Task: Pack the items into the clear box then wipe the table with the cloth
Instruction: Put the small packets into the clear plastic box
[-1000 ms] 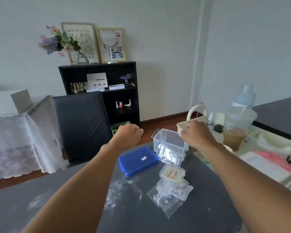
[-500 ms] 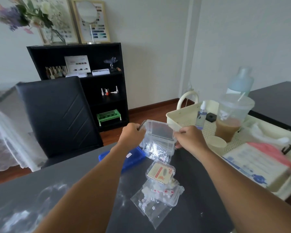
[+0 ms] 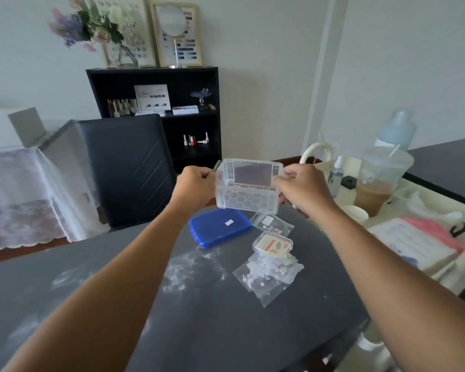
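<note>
— Clear box (image 3: 247, 187), where is it on my head view?

— Up in the air over the far part of the dark table (image 3: 199, 326), held between both hands. My left hand (image 3: 196, 187) is clamped on its left end, my right hand (image 3: 301, 187) on its right end. It is thin see-through plastic, rectangular with rounded corners, and I see a honeycomb pattern moulded into it.

— Which way does it point?

— Its long axis runs left to right. It is tipped so the open mouth faces toward me, and I see nothing inside it.

— And the items?

— All on the table below it. A blue case (image 3: 219, 230), flat, glossy, hard plastic, lies shut just under the box. Right of it is a small clear bag (image 3: 273, 224) with tiny pieces in it. Nearer me, a small lidded case (image 3: 273, 244) with a cream label rests on a bigger clear bag (image 3: 266, 277) holding small white bits. White smears (image 3: 191, 269) mark the matte tabletop.

— Anything to the right?

— A cream perforated tray (image 3: 381, 210) carrying a plastic cup (image 3: 379, 181) of brown drink.
</note>
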